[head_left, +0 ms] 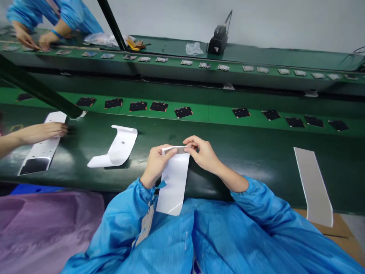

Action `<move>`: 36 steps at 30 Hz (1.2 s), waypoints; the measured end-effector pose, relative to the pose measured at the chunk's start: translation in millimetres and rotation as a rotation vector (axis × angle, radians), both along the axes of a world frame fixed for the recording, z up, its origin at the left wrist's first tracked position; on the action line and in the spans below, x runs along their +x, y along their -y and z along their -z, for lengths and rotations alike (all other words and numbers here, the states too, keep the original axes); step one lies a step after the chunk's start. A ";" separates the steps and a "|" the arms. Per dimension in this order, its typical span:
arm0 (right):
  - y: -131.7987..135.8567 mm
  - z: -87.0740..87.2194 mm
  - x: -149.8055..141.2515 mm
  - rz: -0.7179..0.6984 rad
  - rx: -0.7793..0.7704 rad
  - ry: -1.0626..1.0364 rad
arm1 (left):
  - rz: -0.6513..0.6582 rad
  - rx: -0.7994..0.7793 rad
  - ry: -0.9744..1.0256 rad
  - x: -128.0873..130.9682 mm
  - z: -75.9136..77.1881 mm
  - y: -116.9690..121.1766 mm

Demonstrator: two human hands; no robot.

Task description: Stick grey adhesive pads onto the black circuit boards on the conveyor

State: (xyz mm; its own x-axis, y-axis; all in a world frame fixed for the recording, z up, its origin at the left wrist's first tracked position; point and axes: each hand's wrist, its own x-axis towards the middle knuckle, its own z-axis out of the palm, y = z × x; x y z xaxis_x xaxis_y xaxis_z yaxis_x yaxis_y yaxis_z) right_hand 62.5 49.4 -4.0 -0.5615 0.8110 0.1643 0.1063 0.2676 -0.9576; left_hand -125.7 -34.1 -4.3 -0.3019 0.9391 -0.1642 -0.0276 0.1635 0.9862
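**White sheet pinched at its top edge by both hands**

White sheet: long, narrow, thin, with a smooth, lightly glossy face and small glints along the bottom edge. A short grey band shows at the top, between the thumbs. Left grip closed on the upper left corner, thumb laid across the front face. Right grip closed on the upper right corner, thumb and fingertips pinching. The sheet hangs below both, over the near edge of the dark green desk, its lower end in front of the crinkled blue smock.

To the left on the desk, a curled white sheet, ends bent, small dark mark mid-face. Further left, another person's hand on a pale, flat panel with a glossy black end. Well right, a matte grey strip, white-edged, overhangs the desk. Beyond, flat black pieces sit spaced along a brighter green band.
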 end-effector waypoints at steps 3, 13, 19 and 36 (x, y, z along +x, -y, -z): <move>-5.2 3.6 -2.4 0.037 -0.040 -0.007 | -0.027 -0.016 -0.060 -0.3 1.8 -9.3; -33.0 22.9 3.1 -0.060 -0.104 0.045 | 0.019 -0.075 -0.098 -17.1 -2.9 -36.1; -40.5 18.8 -0.6 -0.053 0.087 0.082 | 0.053 -0.080 -0.181 -31.5 -10.9 -45.8; -48.7 30.5 -8.9 0.122 0.219 0.154 | 0.140 -0.134 -0.159 -33.6 7.1 -78.0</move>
